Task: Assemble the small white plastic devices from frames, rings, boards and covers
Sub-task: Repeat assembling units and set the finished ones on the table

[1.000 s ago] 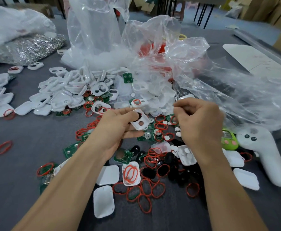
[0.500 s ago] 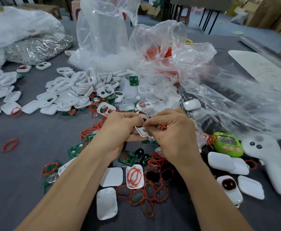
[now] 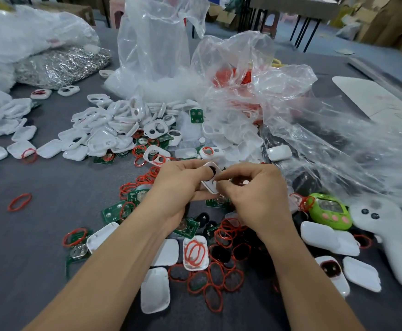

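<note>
My left hand (image 3: 180, 185) grips a small white frame (image 3: 210, 179) with a dark round opening, thumb on its upper edge. My right hand (image 3: 254, 192) meets it from the right, fingertips pinched against the frame's lower right; what they pinch is too small to tell. Below the hands lie several red rings (image 3: 219, 278), green boards (image 3: 115, 211) with round cells, black pads (image 3: 219, 254) and white covers (image 3: 155, 290). A heap of white frames (image 3: 114, 130) sits beyond the hands to the left.
Crumpled clear plastic bags (image 3: 254, 96) rise behind the parts. A silver foil bag (image 3: 61, 65) lies far left. A green toy device (image 3: 330, 211) and a white handheld controller (image 3: 391, 237) sit at the right. A white sheet (image 3: 374, 99) lies at the far right.
My right hand moved left from apart to meet the frame in my left hand, and its fingertips now press at the frame. The camera dipped slightly.
</note>
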